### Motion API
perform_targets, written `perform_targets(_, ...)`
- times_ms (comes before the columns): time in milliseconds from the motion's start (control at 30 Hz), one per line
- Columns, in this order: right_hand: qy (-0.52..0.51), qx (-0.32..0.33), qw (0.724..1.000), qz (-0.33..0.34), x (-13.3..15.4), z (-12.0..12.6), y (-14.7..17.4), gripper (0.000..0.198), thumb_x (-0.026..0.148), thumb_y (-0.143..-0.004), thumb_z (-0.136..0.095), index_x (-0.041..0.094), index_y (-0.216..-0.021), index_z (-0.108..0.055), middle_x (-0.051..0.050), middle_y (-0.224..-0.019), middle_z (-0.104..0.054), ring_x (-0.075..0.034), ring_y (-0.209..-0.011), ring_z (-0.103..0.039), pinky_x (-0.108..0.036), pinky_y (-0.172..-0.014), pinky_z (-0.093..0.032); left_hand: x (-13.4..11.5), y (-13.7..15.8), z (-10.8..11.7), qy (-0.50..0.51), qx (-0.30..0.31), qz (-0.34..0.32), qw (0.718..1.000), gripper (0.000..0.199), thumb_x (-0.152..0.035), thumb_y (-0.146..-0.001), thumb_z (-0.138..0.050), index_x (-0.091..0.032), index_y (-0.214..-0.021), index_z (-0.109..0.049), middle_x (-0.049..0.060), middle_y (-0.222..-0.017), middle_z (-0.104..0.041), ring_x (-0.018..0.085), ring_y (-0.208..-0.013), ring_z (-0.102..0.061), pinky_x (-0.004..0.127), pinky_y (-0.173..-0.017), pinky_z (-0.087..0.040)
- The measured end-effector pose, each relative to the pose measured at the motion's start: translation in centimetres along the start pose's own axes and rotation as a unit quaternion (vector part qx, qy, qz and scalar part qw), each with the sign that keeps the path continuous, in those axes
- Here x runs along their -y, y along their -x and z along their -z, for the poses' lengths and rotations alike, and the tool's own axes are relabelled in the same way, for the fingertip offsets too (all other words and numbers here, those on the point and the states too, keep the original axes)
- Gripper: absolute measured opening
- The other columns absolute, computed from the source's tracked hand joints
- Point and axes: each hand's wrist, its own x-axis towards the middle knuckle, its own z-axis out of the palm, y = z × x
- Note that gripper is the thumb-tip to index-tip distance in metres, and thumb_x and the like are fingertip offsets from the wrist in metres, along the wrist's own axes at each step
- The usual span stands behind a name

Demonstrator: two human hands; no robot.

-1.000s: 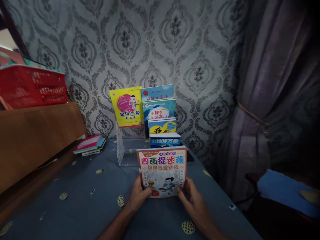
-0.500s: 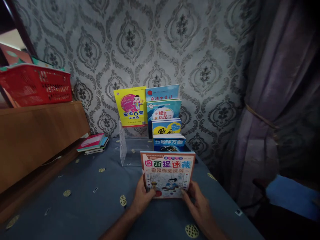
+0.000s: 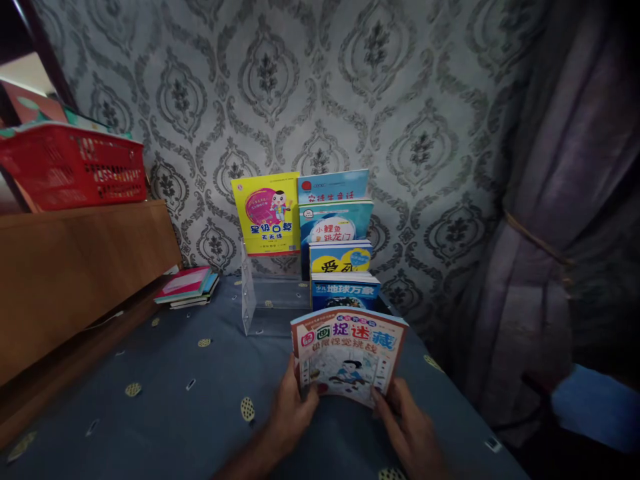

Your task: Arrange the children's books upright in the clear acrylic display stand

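Observation:
A brown-bordered children's picture book (image 3: 347,357) is held upright between my two hands, its cover facing me and bowed. My left hand (image 3: 295,407) grips the lower left edge, thumb on the cover. On the lower right edge my right hand (image 3: 407,420) is closed the same way; the fingers behind the book are hidden. Just beyond it stands a clear stepped book rack (image 3: 249,293). Its right side carries a blue earth book (image 3: 345,291), a yellow-and-blue book (image 3: 340,259), a teal book (image 3: 337,220) and a light-blue book (image 3: 334,185). At its upper left stands a yellow workbook (image 3: 267,213).
A small stack of books (image 3: 189,287) lies at the left beside a wooden ledge (image 3: 90,260). On the ledge sits a red basket (image 3: 75,167). Dark-blue patterned cloth (image 3: 200,393) covers the surface. A tied curtain (image 3: 530,253) hangs at the right.
The picture book has gone from flat to bowed and tilted slightly, still in both my hands. The view has shifted a little, and the books on the rack stay put.

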Motion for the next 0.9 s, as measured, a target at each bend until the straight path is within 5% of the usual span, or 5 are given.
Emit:
perform_targets(267, -0.029, 0.016, 0.999, -0.001, 0.0, 0.6, 0.2, 0.034, 0.057, -0.097, -0.047, 0.027, -0.090, -0.060, -0.002, -0.075, -0.069, -0.021, -0.066, -0.068, -0.028, -0.061, -0.058, -2.1, 0.5, -0.3, 0.035, -0.022, 0.017, 0.999, 0.068, -0.043, -0.067, -0.087, -0.018, -0.126, -0.063, 0.014, -0.132, -0.068, 0.034, -0.131, -0.057, 0.044, -0.116, -0.043)
perform_targets(567, -0.080, 0.024, 0.996, -0.027, -0.2, 0.6, 0.0, 0.040, 0.062, -0.097, -0.045, 0.026, -0.087, -0.060, 0.000, -0.064, -0.062, -0.020, -0.062, -0.062, -0.029, -0.062, -0.056, -3.2, 0.6, 0.3, 0.138, -0.010, 0.058, 0.989, 0.041, -0.028, -0.064, -0.079, -0.019, -0.104, -0.072, 0.007, -0.111, -0.078, 0.031, -0.113, -0.068, 0.042, -0.100, -0.053)
perform_targets(700, -0.096, 0.071, 0.992, -0.036, -0.5, 0.6, 0.3, 0.041, 0.061, -0.098, -0.043, 0.025, -0.089, -0.062, 0.001, -0.061, -0.060, -0.018, -0.055, -0.059, -0.028, -0.058, -0.054, -3.9, 0.5, -0.1, 0.175, 0.048, 0.046, 0.982, 0.052, -0.022, -0.058, -0.071, -0.018, -0.109, -0.073, 0.007, -0.111, -0.078, 0.032, -0.110, -0.068, 0.042, -0.097, -0.053)
perform_targets(900, -0.105, 0.049, 0.992, -0.042, 0.6, 0.4, 0.3, 0.049, 0.068, -0.095, -0.042, 0.025, -0.087, -0.063, 0.001, -0.058, -0.059, -0.018, -0.049, -0.057, -0.029, -0.052, -0.053, -4.6, 0.4, -0.1, 0.199, 0.120, 0.041, 0.972, 0.060, -0.020, -0.058, -0.069, -0.019, -0.117, -0.071, 0.007, -0.113, -0.077, 0.033, -0.113, -0.069, 0.041, -0.097, -0.052)
